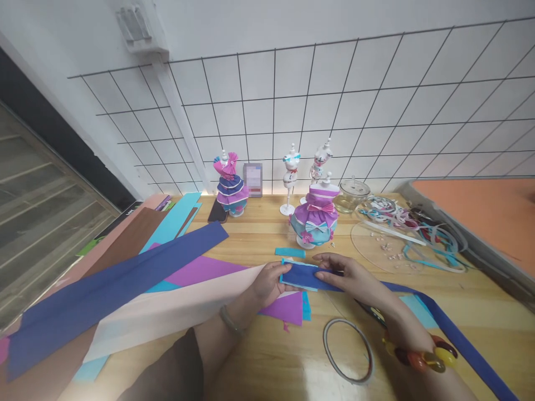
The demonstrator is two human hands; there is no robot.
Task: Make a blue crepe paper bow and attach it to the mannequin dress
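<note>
Alignment looks in hand: our left hand (pixel 270 283) pinches the blue strip (pixel 301 275), right hand (pixel 351 277) half-curled, thumb on it, grip unclear; next likely needs even edges.

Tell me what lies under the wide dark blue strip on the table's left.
Poking out from beneath the dark blue strip are a brown sheet, a light blue strip and a purple sheet. Anything wholly beneath it is covered and cannot be seen.
</note>
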